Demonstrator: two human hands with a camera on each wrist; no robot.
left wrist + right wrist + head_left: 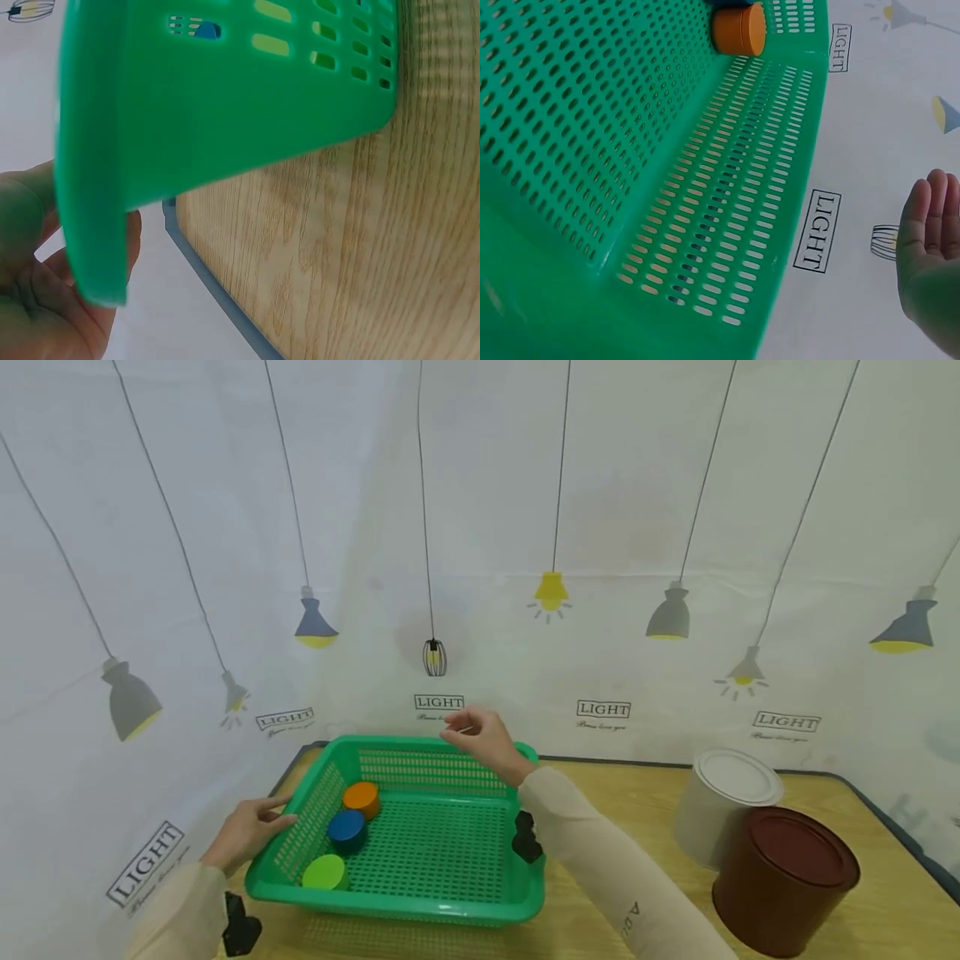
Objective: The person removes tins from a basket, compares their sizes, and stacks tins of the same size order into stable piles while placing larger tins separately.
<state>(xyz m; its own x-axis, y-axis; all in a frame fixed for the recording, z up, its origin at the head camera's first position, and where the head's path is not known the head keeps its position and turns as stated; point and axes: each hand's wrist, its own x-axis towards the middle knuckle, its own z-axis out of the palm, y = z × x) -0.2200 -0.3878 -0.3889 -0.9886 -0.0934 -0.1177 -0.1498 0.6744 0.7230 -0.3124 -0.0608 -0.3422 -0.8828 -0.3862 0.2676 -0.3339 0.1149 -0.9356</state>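
Observation:
A green plastic basket (442, 908) with slotted walls and a perforated floor stands on the table. Along its left side lie three small round things: an orange cylinder (362, 799), a blue one (347, 832) and a lime green one (326, 872). My left hand (251, 831) holds the basket's left rim, with fingers under the lip in the left wrist view. Above the far rim, toward the right corner, my right hand (486, 742) hovers with loosely bent fingers and nothing in them. In the right wrist view, the right hand (934, 251) is apart from the basket.
A white lidded tub (731, 806) and a dark red lidded tub (783, 881) stand at the right of the wooden table (600, 893). Behind rises a pale wall covering (480, 510) printed with hanging lamps. A dark edge strip borders the table.

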